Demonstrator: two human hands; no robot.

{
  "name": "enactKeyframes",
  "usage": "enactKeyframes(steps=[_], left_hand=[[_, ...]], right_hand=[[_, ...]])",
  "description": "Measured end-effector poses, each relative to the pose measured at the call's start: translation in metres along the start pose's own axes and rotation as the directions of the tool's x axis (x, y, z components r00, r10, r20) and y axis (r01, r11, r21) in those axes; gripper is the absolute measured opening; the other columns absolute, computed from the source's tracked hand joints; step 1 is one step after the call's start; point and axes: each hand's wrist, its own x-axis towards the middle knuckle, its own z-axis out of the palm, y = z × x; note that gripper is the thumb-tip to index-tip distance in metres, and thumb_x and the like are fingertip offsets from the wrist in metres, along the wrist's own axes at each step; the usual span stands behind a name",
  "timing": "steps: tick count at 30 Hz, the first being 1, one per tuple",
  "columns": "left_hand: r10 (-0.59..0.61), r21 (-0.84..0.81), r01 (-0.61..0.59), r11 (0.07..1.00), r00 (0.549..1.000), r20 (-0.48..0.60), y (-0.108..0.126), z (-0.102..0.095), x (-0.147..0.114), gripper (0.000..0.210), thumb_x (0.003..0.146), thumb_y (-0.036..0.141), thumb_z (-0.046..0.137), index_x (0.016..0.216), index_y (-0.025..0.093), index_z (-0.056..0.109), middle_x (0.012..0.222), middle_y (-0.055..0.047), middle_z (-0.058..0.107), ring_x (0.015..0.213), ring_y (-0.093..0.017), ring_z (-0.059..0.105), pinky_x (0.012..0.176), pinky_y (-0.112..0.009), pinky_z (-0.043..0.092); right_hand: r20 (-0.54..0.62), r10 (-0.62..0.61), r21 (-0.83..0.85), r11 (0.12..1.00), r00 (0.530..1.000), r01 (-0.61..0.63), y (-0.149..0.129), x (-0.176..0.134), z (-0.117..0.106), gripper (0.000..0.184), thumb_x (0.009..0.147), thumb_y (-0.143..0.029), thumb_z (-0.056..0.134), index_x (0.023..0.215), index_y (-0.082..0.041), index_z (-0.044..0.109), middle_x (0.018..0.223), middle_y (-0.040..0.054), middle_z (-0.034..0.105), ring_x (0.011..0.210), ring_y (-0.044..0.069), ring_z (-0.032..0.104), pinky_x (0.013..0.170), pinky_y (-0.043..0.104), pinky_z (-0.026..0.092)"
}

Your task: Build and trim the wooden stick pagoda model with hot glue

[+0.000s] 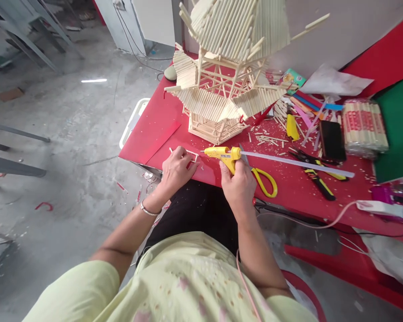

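Observation:
In my right hand (239,185) is a yellow hot glue gun (218,153), its nozzle pointing left. A long translucent glue stick (298,164) juts out of the gun's rear. My left hand (177,169) presses on a small frame of thin wooden sticks (193,154) at the table's front edge; the fingers cover part of it. The nozzle is close to the frame's right end, and I cannot tell whether they touch. Yellow-handled scissors (267,182) lie beside my right hand. Behind both hands stands a tiered pagoda model (218,103) built from wooden sticks.
On the red table (154,134) lie pliers (317,181), a yellow cutter (292,126), a phone (332,139), loose stick pieces (268,139) and a wrapped pack of sticks (364,125). A power strip (384,208) with cords sits at the front right.

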Motion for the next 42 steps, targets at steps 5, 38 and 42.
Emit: enactKeyframes(steps=[5,38,42], left_hand=[[-0.076,-0.024,0.075,0.997,0.996,-0.044,0.005,0.003,0.002,0.017,0.097,0.035,0.065,0.089,0.024,0.077,0.1,-0.006,0.069,0.08,-0.018,0.064,0.054,-0.029,0.034],[-0.218,-0.373,0.128,0.919,0.953,-0.211,-0.013,-0.007,-0.007,0.015,0.095,0.033,0.07,0.097,0.02,0.077,0.102,-0.006,0.069,0.071,-0.011,0.061,0.066,-0.026,0.053],[-0.2,-0.195,0.177,0.965,0.974,-0.102,-0.007,-0.005,0.008,0.024,0.084,0.036,0.077,0.102,0.02,0.076,0.109,-0.008,0.066,0.074,-0.014,0.061,0.066,-0.028,0.051]], right_hand=[[0.059,0.04,0.007,0.999,0.997,-0.04,-0.006,0.002,-0.003,0.052,0.105,-0.061,0.045,0.118,-0.016,0.067,0.096,0.0167,0.073,0.084,0.029,0.07,0.067,0.035,0.047],[0.032,0.123,-0.13,0.984,0.992,-0.118,-0.027,0.006,0.003,0.035,0.098,-0.045,0.062,0.117,-0.016,0.065,0.106,0.0119,0.071,0.079,0.021,0.063,0.06,0.032,0.031],[0.014,0.096,-0.138,0.986,0.995,-0.094,-0.038,0.014,0.009,0.034,0.099,-0.044,0.062,0.118,-0.017,0.065,0.106,0.0102,0.071,0.079,0.02,0.064,0.059,0.033,0.029]])
